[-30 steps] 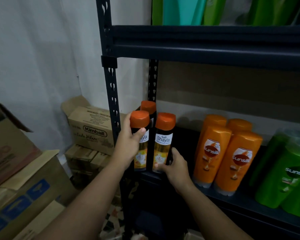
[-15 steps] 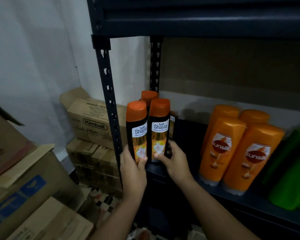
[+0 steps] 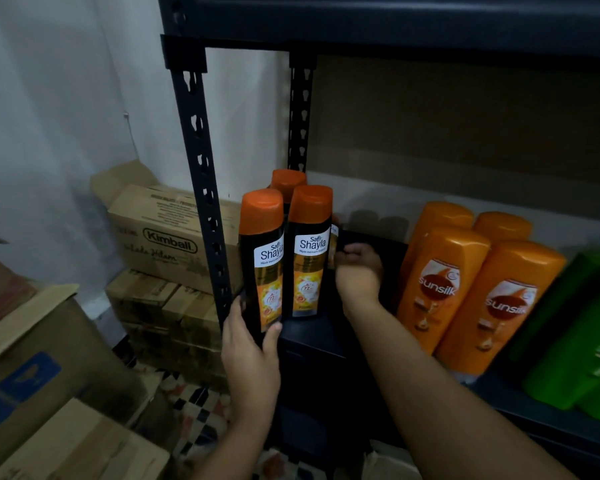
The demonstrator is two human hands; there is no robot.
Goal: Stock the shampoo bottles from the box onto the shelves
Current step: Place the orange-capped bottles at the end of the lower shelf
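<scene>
— Where's the Safi Shayla bottle [image 3: 262, 261]?

— My left hand [image 3: 250, 355] fingers pinch its base at the shelf [image 3: 312, 332] edge. It could tip floorward.

— Right hand [image 3: 359, 271]?

— Blurred beside the bottles; I can't tell.

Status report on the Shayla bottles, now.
Left hand grips base of front-left Safi Shayla bottle at shelf edge. Right hand behind second Shayla bottle, grip unclear. Sunsilk bottles stand right, apart.
</scene>
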